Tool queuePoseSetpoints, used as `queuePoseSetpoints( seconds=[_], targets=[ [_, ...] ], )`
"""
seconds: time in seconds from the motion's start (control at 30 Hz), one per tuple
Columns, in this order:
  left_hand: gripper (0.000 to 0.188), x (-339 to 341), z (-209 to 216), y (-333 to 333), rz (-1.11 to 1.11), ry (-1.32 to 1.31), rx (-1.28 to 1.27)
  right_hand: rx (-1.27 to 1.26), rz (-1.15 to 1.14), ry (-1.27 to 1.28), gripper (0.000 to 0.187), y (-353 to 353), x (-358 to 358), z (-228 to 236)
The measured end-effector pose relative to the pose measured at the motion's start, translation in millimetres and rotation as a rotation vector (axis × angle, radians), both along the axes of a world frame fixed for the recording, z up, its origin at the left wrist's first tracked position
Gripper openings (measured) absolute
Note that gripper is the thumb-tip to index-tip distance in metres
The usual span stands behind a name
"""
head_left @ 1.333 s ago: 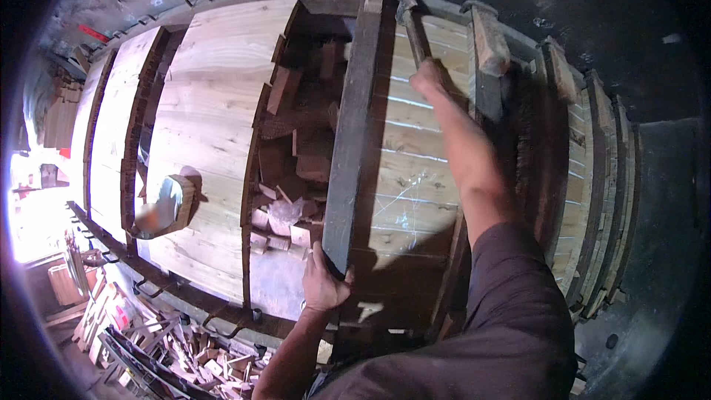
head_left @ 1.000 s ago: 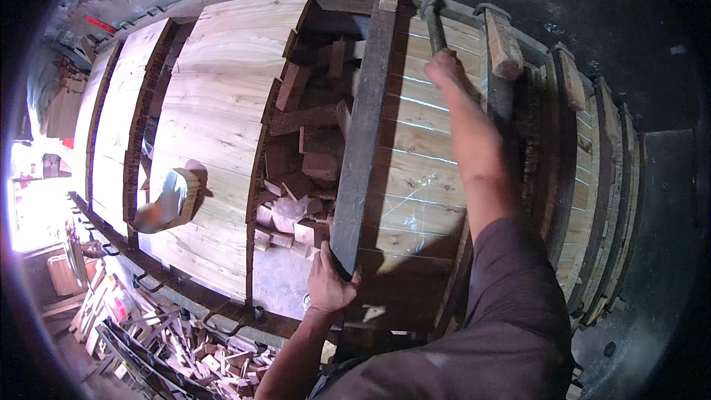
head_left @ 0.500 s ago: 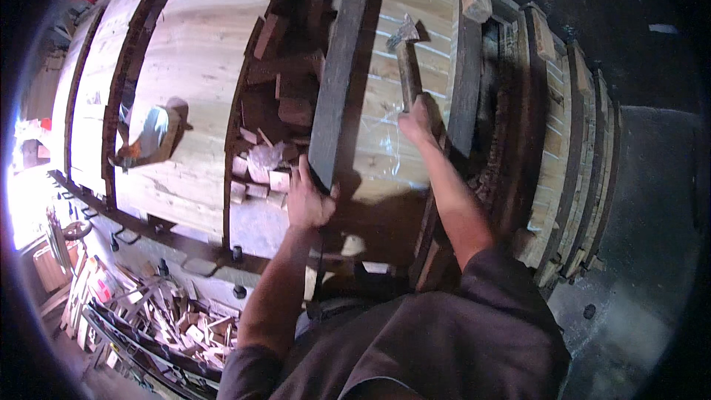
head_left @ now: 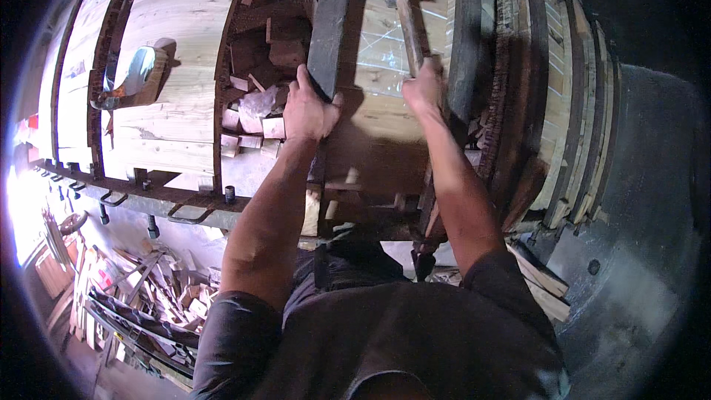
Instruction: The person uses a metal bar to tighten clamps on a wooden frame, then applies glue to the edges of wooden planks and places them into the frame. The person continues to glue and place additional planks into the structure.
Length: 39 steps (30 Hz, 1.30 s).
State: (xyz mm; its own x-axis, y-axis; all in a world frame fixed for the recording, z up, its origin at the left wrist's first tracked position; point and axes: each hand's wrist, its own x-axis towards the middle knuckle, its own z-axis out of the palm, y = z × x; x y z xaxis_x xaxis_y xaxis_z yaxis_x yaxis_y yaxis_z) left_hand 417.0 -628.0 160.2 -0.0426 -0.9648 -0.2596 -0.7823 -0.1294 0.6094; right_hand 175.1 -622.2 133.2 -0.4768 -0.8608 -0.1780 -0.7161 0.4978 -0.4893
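My right hand [head_left: 424, 92] is closed around the wooden handle of a hammer [head_left: 413, 26]. The hammer lies along a pale plank panel [head_left: 381, 67] marked with white lines, its metal head pointing away from me. My left hand [head_left: 307, 111] grips the near part of a long dark beam [head_left: 331, 22], thumb over its right side and fingers along its left. The beam runs along the left side of the marked panel. Small wood blocks [head_left: 272, 127] and a crumpled pale wrapping [head_left: 257, 106] sit just left of that hand.
A curved, shiny-sided object with an orange-brown end [head_left: 133, 78] rests on the wide pale panel [head_left: 174, 22] to the left. Bolts [head_left: 229, 194] and metal loops line the near rail. Wood scraps [head_left: 163, 281] pile up at lower left. More stacked panels [head_left: 555, 67] stand to the right.
My view has shifted, so the bench sits higher in the picture. My left hand has moved farther along the beam. The right hand keeps its hold on the hammer.
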Motion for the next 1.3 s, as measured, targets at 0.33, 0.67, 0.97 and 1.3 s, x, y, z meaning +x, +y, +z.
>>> queuePoseSetpoints(
  seconds=[0.33,0.67,0.97,1.3],
  targets=[
    [0.094,9.9,-16.9,5.6,-0.023,0.097,-0.023,0.184,-0.096,0.042,0.045,226.8,99.2,-0.9],
    [0.067,90.0,-29.7,64.4,0.074,0.712,0.019,0.272,-0.162,0.102,0.051,268.3,148.2,63.4],
    [0.041,126.6,92.8,193.8,0.096,0.751,-0.225,-0.103,-0.371,-1.323,0.017,258.3,147.1,66.6],
    [0.043,38.8,164.5,416.7,-0.803,0.763,-0.19,-0.135,-0.423,-1.106,0.023,502.8,209.0,-1.1]
  ],
)
